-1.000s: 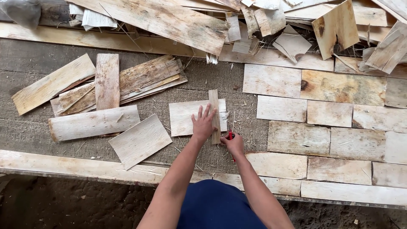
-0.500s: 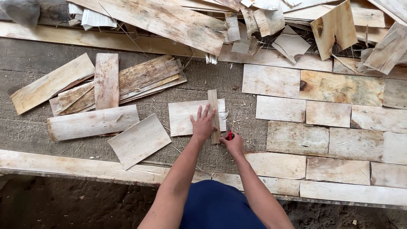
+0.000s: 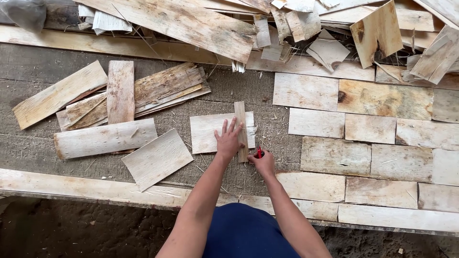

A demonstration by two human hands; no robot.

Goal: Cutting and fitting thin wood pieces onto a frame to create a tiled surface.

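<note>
- Head view, looking straight down on a rough grey-brown fibrous work surface [image 3: 267, 138] framed by long pale wooden planks at 12 and 6 o'clock.
- Left hand [image 3: 228, 139]: open, fingers spread flat, pressing down on a narrow upright strip of brownish wood veneer [image 3: 241, 125] and on the pale rectangular veneer sheet [image 3: 210, 132] it lies across.
- The strip runs 12-to-6 over the right end of the sheet, dead centre of frame.
- Right hand [image 3: 262, 163]: closed around a small red-handled cutting tool [image 3: 259, 153], at 5 o'clock from the left hand, just beside the strip's lower end. Blade contact with the wood: cannot tell.
- At 3 o'clock of the hands: tiled rows of pale rectangular veneer pieces [image 3: 368, 129] laid edge to edge, some with darker brown patches.
- At 9 o'clock: loose stack of weathered veneer boards [image 3: 143, 93], overlapping at angles; one angled pale rectangular veneer piece [image 3: 157, 157] lies at 8 o'clock, apart from the sheet.
- At 12 o'clock: untidy heap of veneer offcuts and scraps [image 3: 296, 33] along the far plank.
- At 6 o'clock: both bare forearms, dark blue garment [image 3: 244, 234], dark dirt floor [image 3: 71, 229] below the near plank.
</note>
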